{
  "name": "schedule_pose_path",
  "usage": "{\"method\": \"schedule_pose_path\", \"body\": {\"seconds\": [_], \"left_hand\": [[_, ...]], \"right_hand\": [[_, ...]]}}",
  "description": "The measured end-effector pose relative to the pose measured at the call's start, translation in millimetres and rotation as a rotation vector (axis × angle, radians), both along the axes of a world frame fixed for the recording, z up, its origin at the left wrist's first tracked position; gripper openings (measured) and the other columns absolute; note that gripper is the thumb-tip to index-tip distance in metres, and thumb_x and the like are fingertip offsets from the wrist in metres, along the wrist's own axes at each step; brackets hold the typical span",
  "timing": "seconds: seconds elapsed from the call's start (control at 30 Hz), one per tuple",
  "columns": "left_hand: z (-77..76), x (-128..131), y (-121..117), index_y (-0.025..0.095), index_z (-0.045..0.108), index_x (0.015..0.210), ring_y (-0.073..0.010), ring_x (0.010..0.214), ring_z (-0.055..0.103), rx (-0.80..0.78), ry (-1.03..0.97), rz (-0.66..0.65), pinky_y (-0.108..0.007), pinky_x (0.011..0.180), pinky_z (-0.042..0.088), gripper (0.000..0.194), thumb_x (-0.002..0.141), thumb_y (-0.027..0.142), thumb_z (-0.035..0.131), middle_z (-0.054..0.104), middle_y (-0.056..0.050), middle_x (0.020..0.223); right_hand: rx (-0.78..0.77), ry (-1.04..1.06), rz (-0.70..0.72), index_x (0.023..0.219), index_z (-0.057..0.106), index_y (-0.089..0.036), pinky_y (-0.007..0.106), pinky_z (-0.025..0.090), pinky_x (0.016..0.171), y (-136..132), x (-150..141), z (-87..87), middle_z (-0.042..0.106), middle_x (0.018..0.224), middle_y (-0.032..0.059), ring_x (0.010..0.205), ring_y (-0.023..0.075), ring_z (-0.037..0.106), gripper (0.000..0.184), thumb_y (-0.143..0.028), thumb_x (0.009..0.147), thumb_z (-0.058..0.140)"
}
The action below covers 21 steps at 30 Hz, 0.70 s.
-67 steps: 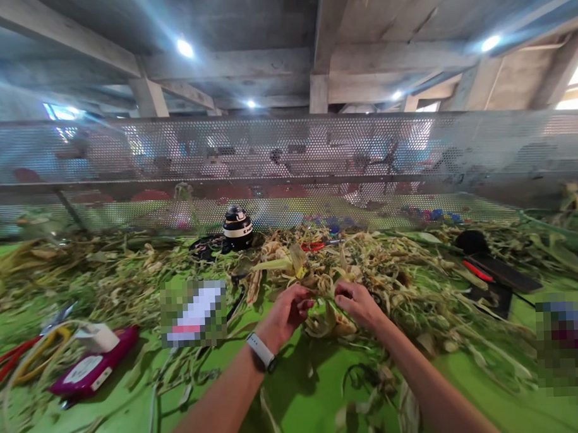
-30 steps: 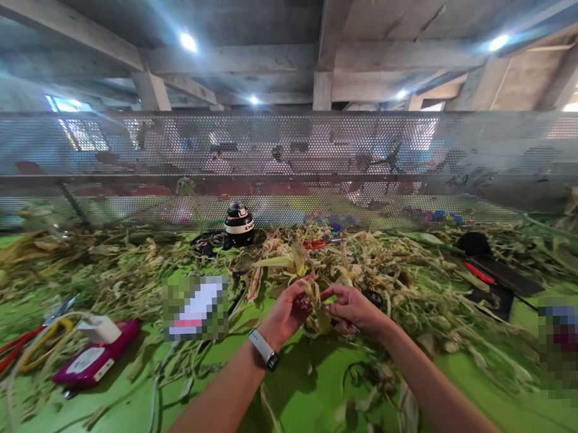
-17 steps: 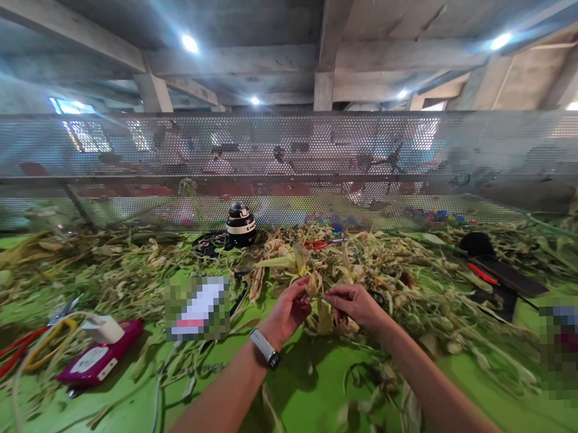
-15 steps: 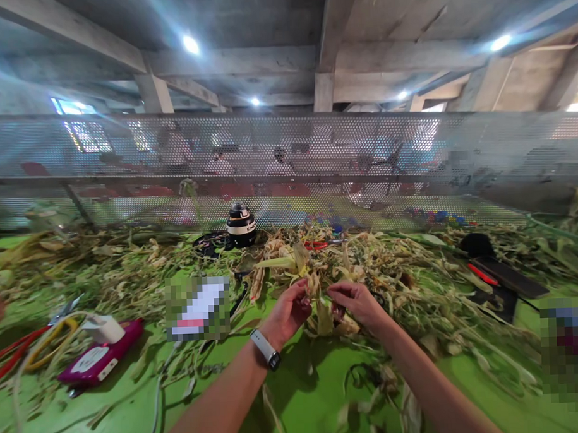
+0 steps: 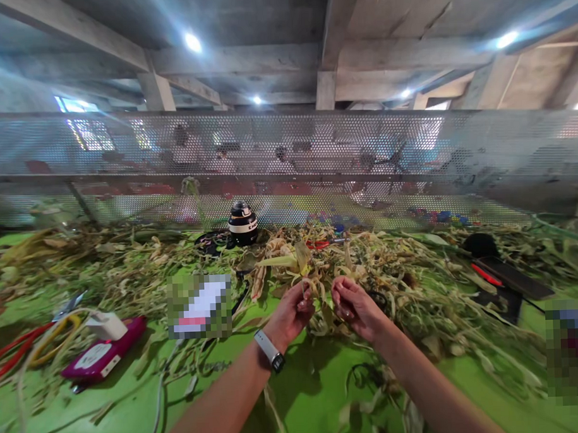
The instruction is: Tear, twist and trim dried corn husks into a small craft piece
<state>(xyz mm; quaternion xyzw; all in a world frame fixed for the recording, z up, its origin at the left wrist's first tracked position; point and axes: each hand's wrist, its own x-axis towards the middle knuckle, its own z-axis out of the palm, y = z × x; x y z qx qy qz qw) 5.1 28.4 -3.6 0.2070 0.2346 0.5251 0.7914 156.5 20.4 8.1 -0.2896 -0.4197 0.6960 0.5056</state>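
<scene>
Above the green table, my left hand [image 5: 292, 312], with a grey-banded watch [image 5: 269, 351] on its wrist, is closed in a pinch. A thin, pale strip of dry husk [image 5: 306, 285] shows at its fingertips. A short gap to the right, my right hand [image 5: 357, 307] is closed too, thumb against curled fingers; whatever it holds is too small to make out. Pale, dry leaves [image 5: 324, 313] that look like corn husk lie between and just beyond the hands. Past my left hand, a yellowish husk piece [image 5: 281, 261] rests on the heap.
Dry husks [image 5: 129, 263] spread across the table [image 5: 295, 399]. At left are a purple power strip [image 5: 104, 352] with a white plug, and red-handled scissors [image 5: 19, 352]. A black jar [image 5: 242, 224] stands near the perforated metal screen [image 5: 267, 141]. A dark flat object [image 5: 516, 275] lies right.
My right hand has turned and its fingers have curled in more tightly. My left fingers have also closed further. The view has shifted slightly.
</scene>
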Motion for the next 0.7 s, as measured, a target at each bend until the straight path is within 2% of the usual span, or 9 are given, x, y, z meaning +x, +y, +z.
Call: {"method": "schedule_pose_path", "body": {"seconds": [0.17, 0.4, 0.47, 0.57, 0.63, 0.7], "left_hand": [[-5.5, -0.2, 4.4, 0.013, 0.051, 0.062, 0.0002, 0.027, 0.022, 0.030, 0.193, 0.040, -0.011, 0.032, 0.017, 0.012, 0.068, 0.013, 0.061, 0.036, 0.010, 0.035], [-7.7, -3.6, 8.4, 0.011, 0.058, 0.062, 0.0002, 0.027, 0.021, -0.003, 0.272, 0.027, -0.012, 0.031, 0.014, 0.005, 0.064, 0.012, 0.062, 0.038, 0.009, 0.034], [-6.7, -4.5, 9.5, 0.012, 0.058, 0.064, -0.0001, 0.028, 0.025, -0.010, 0.281, 0.052, -0.011, 0.031, 0.016, 0.003, 0.065, 0.012, 0.061, 0.040, 0.009, 0.036], [-5.1, -4.3, 11.1, 0.012, 0.059, 0.067, -0.0012, 0.032, 0.035, -0.038, 0.289, 0.067, -0.011, 0.032, 0.024, 0.004, 0.069, 0.016, 0.061, 0.048, 0.006, 0.044], [-3.9, -3.8, 11.5, 0.013, 0.058, 0.065, -0.0014, 0.033, 0.036, -0.075, 0.260, 0.062, -0.012, 0.032, 0.025, 0.009, 0.072, 0.019, 0.060, 0.050, 0.006, 0.046], [-2.3, -4.3, 10.9, 0.013, 0.056, 0.063, -0.0014, 0.031, 0.034, -0.111, 0.219, 0.061, -0.013, 0.030, 0.023, 0.014, 0.073, 0.022, 0.060, 0.049, 0.006, 0.045]], "right_hand": [[0.085, -0.189, -0.081, 0.066, 0.053, -0.017, 0.018, 0.011, 0.037, 2.0, 4.1, 1.8, 0.049, 0.050, -0.0051, 0.040, 0.0036, 0.030, 0.031, -0.041, 0.065, 0.073], [0.081, -0.304, -0.105, 0.065, 0.052, -0.018, 0.018, 0.018, 0.039, 2.6, 7.2, 0.4, 0.050, 0.050, -0.0045, 0.042, 0.0055, 0.034, 0.035, -0.046, 0.061, 0.073], [0.086, -0.309, -0.118, 0.066, 0.053, -0.018, 0.018, 0.024, 0.041, 2.2, 6.0, -0.6, 0.051, 0.054, -0.0042, 0.045, 0.0063, 0.037, 0.034, -0.046, 0.062, 0.072], [0.165, -0.348, -0.163, 0.069, 0.056, -0.018, 0.021, 0.038, 0.054, 2.9, 4.3, -1.7, 0.056, 0.065, -0.0022, 0.058, 0.0095, 0.048, 0.034, -0.049, 0.062, 0.071], [0.244, -0.433, -0.217, 0.070, 0.058, -0.019, 0.024, 0.040, 0.060, 4.7, 3.8, -2.6, 0.056, 0.067, -0.0014, 0.063, 0.0118, 0.050, 0.036, -0.052, 0.062, 0.069], [0.309, -0.517, -0.291, 0.069, 0.059, -0.019, 0.025, 0.041, 0.059, 6.6, 3.7, -4.0, 0.054, 0.062, -0.0016, 0.060, 0.0127, 0.050, 0.038, -0.055, 0.062, 0.067]]}}
